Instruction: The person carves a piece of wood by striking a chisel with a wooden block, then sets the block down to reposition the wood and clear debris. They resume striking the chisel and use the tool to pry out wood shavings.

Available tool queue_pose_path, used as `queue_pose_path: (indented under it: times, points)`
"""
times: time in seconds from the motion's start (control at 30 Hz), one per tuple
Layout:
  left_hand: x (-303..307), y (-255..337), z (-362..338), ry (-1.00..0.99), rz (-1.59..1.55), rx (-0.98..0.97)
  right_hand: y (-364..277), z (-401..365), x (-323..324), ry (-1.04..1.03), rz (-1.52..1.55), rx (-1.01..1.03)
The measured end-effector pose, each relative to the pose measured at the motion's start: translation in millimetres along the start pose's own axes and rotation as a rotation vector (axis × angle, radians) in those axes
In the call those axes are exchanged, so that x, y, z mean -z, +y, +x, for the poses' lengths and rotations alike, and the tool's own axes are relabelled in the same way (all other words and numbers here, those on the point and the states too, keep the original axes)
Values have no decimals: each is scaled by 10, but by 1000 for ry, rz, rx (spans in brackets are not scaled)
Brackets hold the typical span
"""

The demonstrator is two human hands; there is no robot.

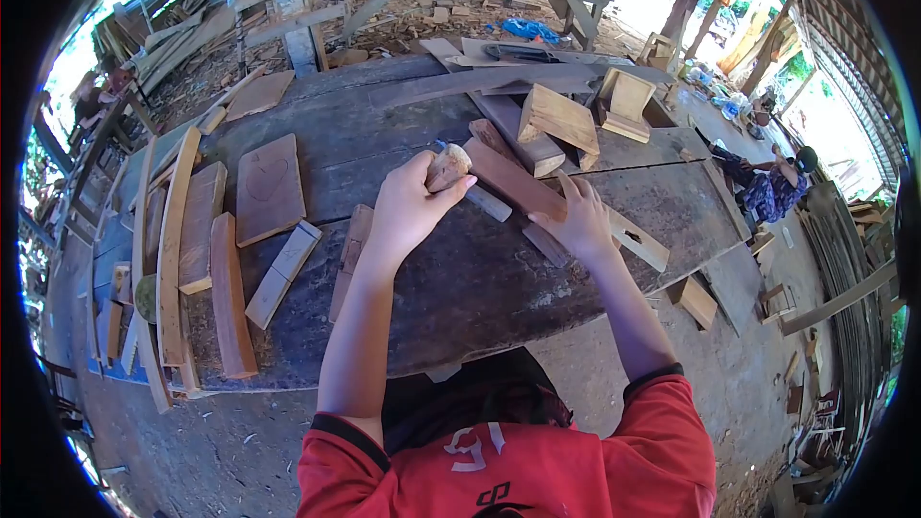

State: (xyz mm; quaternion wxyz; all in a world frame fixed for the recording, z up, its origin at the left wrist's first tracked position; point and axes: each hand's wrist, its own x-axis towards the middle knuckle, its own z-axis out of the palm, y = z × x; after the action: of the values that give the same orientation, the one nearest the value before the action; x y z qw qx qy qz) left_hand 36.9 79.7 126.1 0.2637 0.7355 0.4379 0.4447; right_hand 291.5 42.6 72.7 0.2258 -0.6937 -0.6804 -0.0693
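My left hand point(411, 203) is closed around a stubby wooden piece with a pale, worn, rounded end point(448, 168), perhaps a tool handle; its far part is hidden. It hovers over the dark workbench point(451, 297). My right hand point(583, 223) grips the near end of a reddish-brown wooden block point(513, 178), thumb on one side and fingers on the other. Beside that block lies a grey bar point(489, 204). A pale slotted wooden strip point(640, 240) sticks out past my right wrist.
Cut wooden blocks point(558, 123) sit behind my right hand, near a handsaw point(518, 53). Curved wooden pieces point(176, 249) and a flat board point(270, 189) lie on the left. A person point(772, 182) sits on the floor at right, near stacked planks point(844, 278).
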Motion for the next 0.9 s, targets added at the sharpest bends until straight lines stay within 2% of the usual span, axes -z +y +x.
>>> queue_pose_path:
  times: [0.03,0.1,0.13,0.2,0.33,0.43,0.5,0.53,0.6,0.63,0.7,0.73,0.77,0.83,0.87,0.9]
  points:
    - [2,8,-5,9,-1,-2,93,-38,-60,1,-1,-1]
    - [26,-18,12,38,-18,-8,220,-115,-183,-89,-242,3]
    - [48,-36,23,67,-34,-13,253,-107,-199,-89,-239,7]
    - [93,-71,41,83,-34,-9,266,-69,-221,-214,-62,-149]
    - [127,-56,17,87,-40,-5,209,3,-221,-304,-105,-204]
    - [96,-47,-30,40,-2,10,203,3,-222,-228,-91,-151]
    - [90,-16,-46,36,31,14,187,-48,-215,71,-10,-19]
    - [88,-10,-43,36,17,18,159,-50,-183,70,-10,-9]
    - [93,9,-34,51,-2,36,98,-57,-35,269,418,13]
    - [113,33,-26,45,25,57,49,-72,52,255,419,21]
    - [129,26,-34,42,57,91,-60,-116,208,164,1265,50]
    - [135,18,-36,45,22,89,-23,-162,262,7,1406,134]
    - [144,14,-37,49,-14,86,-67,-238,285,-3,1408,139]
    - [171,13,-48,32,-26,99,-254,-348,394,-181,1204,131]
    - [188,19,-59,8,-39,103,-379,-324,556,-304,859,217]
    - [206,46,-82,18,-36,107,-428,-358,655,-347,651,146]
